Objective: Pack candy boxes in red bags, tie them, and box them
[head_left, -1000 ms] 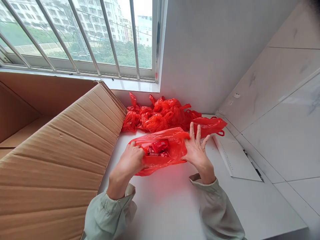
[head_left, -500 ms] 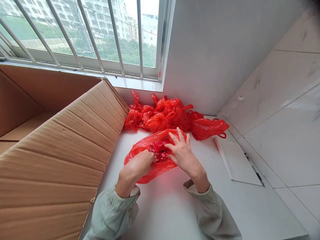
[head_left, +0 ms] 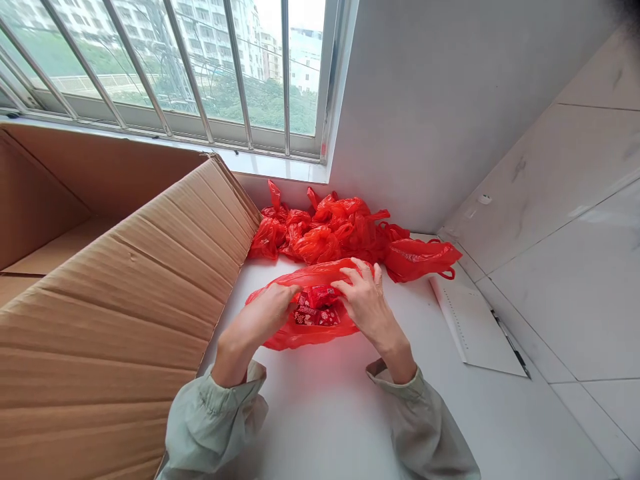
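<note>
A red plastic bag (head_left: 305,333) lies on the white table (head_left: 340,413) in front of me, with small red printed packets (head_left: 315,308) showing inside it. My left hand (head_left: 260,317) pinches the bag's left upper edge. The fingers of my right hand (head_left: 365,303) curl over the bag's right upper edge and grip it. Both hands hold the bag's mouth near the middle.
A heap of knotted red bags (head_left: 325,230) sits by the wall under the window (head_left: 200,67), with one flatter red bag (head_left: 425,257) to the right. A large open cardboard box (head_left: 115,300) fills the left. A white sheet (head_left: 470,320) lies at the right.
The bag was stretched wide between my hands; they then came together over the packets. Since half a second ago my left hand has shifted up to the bag's rim.
</note>
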A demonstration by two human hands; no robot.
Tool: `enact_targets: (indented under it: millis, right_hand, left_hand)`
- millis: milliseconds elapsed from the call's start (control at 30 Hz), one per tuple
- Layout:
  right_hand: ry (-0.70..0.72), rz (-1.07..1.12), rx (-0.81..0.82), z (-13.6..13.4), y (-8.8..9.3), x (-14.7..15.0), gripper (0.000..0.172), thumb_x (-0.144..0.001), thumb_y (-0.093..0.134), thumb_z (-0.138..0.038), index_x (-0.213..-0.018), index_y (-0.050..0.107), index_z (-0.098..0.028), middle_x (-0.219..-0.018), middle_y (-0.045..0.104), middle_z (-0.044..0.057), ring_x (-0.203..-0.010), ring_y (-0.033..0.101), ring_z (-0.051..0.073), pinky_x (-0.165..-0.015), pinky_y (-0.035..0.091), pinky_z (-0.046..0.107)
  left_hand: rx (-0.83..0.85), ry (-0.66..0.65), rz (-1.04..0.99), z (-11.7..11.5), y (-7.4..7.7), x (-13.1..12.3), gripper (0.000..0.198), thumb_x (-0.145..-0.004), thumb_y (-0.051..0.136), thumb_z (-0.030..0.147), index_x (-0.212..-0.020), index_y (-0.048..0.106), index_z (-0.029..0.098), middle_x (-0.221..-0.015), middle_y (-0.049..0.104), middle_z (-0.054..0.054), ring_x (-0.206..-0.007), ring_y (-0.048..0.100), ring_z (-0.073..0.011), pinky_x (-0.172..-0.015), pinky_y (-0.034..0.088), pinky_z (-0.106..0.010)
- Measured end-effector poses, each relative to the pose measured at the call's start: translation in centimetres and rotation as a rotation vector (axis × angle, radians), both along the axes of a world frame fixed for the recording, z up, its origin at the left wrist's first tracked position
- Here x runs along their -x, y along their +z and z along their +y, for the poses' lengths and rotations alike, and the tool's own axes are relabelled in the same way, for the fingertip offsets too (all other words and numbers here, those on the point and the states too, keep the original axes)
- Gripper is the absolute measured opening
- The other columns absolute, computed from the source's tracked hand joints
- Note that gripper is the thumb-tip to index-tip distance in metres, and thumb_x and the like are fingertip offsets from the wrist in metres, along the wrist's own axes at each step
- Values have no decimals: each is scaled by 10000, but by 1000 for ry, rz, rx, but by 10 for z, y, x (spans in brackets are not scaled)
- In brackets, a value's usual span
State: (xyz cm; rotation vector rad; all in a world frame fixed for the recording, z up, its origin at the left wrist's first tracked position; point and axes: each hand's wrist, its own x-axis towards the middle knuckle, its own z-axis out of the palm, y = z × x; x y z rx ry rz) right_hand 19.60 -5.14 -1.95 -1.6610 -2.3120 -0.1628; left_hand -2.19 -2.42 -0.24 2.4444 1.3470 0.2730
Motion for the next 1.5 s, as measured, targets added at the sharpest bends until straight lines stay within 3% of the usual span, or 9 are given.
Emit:
enact_targets:
  millis: [133,400,500,633,867,1067,1233,1333,1500]
  right_hand:
    - [98,-8,25,9,-7,9,327,-926,445,-60,-1078,704,-190,-1078,684,92,-1170,510,251,-1076,370,432]
    - [45,-129,177,24,-51,10,511,-848,436,5,-1320,559,-147,-1198,644,134,-1084,553,254,-953,412,381]
    - [40,-93,222,26,-44,5,435,-836,484,-43,-1236,607,-162,-1103,674,113,-1027,570,240,-919,412,349]
    - [53,63,287,24,-29,-8,329,-843,495,-112,-1134,637,-170,-1029,701,83,-979,591,214,-860,421,306]
    - [174,486,393,11,-5,-22,371,-887,484,-184,-1217,650,-209,-1102,727,39,-967,648,179,-877,460,285]
    - [256,723,492,5,10,-19,335,-915,510,-261,-1211,659,-216,-1041,738,13,-874,664,158,-829,487,268]
    - [232,839,456,3,15,-17,281,-928,535,-374,-1023,732,-197,-925,736,12,-825,638,158,-753,459,239]
    - [155,855,424,4,13,-15,291,-912,540,-388,-860,737,-180,-794,702,3,-740,595,148,-680,421,228]
    - [35,967,480,8,6,-14,312,-853,579,-406,-676,653,-161,-638,577,-11,-650,521,135,-618,386,228]
  left_hand:
    - [41,-21,53,-2,0,-2,433,-822,426,63,-1202,583,198,-1069,704,-80,-978,622,-228,-894,483,-317]
    - [190,3,259,-7,14,-21,250,-689,551,96,-915,634,161,-874,699,-75,-799,637,-244,-654,442,-281]
    - [220,22,238,-6,12,-20,230,-654,588,128,-878,608,175,-828,682,-47,-741,614,-222,-598,411,-266]
    - [170,20,134,-2,4,-11,269,-683,560,115,-936,609,189,-884,692,-46,-807,613,-222,-692,451,-274]
    - [113,-27,-105,5,1,-15,491,-777,663,267,-1250,547,200,-1287,610,-107,-1191,532,-292,-987,446,-374]
    - [119,-93,-243,7,0,-29,304,-835,631,378,-1034,625,149,-974,663,-48,-922,573,-220,-778,439,-294]
    - [85,-80,-259,13,1,-27,315,-828,593,450,-697,529,171,-656,490,39,-634,412,-126,-582,292,-255]
    - [119,-48,-271,16,-1,-26,371,-805,612,475,-631,464,182,-610,396,52,-593,336,-116,-549,235,-263]
    - [307,-43,-343,16,1,-26,366,-802,621,515,-682,587,172,-624,448,36,-591,364,-124,-541,252,-257]
